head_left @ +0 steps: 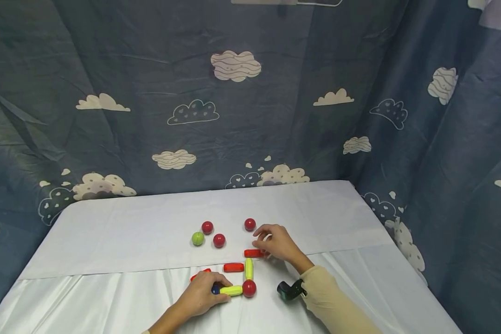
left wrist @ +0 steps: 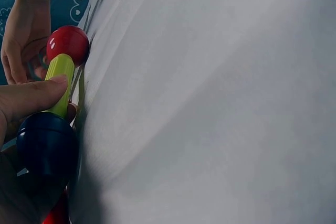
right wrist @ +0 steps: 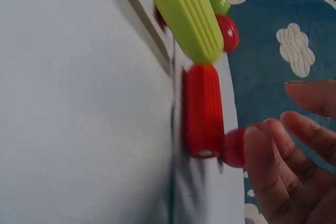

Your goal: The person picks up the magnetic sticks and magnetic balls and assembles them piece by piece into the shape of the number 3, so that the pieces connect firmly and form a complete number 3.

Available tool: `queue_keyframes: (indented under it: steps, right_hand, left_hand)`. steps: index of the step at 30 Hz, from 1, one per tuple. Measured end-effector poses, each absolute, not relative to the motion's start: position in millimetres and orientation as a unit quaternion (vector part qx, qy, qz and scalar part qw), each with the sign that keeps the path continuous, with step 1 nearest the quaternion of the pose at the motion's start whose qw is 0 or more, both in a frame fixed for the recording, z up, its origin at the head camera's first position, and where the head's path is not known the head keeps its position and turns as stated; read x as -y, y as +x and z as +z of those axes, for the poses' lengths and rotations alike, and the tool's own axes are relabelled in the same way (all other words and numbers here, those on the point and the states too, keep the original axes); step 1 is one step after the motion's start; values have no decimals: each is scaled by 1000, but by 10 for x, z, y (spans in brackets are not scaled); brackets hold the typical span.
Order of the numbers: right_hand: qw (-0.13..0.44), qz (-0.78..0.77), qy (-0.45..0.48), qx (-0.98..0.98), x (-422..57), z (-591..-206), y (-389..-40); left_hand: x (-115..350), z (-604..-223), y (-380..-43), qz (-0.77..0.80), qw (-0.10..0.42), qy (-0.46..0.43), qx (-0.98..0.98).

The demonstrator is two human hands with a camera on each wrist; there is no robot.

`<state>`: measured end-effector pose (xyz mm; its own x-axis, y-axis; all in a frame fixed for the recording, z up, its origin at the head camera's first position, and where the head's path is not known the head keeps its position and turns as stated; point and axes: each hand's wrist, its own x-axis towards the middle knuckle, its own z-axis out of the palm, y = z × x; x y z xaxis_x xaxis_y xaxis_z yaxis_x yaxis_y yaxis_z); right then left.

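My left hand [head_left: 200,294] pinches a yellow-green ridged toy rod [left wrist: 61,77] between thumb and fingers. One end of this rod meets a dark blue ball [left wrist: 47,144], the other a red ball [head_left: 249,288]. From the red ball a second yellow-green rod [head_left: 249,269] extends toward the far side. Beyond its far end lies a red ridged rod [right wrist: 203,114]. Beside that red rod is my right hand [head_left: 277,242], fingers loosely bent and apart, with nothing between them. Another red rod [head_left: 234,267] lies left of the second yellow-green rod.
Farther back on the white-covered table [head_left: 129,241] are a green ball [head_left: 198,238] and red balls, one of them [head_left: 250,224] just beyond my right hand. A red piece [head_left: 200,273] shows partly behind my left hand. A dark cloud-print curtain [head_left: 150,93] stands behind the table.
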<state>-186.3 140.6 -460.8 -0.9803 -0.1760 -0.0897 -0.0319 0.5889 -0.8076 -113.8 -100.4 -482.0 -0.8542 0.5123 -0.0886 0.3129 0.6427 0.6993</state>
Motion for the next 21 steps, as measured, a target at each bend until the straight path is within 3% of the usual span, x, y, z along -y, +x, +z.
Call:
queue_keyframes:
  steps: [13,21]
  right_hand:
    - [78,-437,-20,-896,-1409,-4586,-2335]
    - [128,-421,-22,-898,-1420,-4605,-2557]
  left_hand:
    - [1013,-4827,-1123,360,145,226,-893]
    - [1007,-4820,-1143,359,152,219,-894]
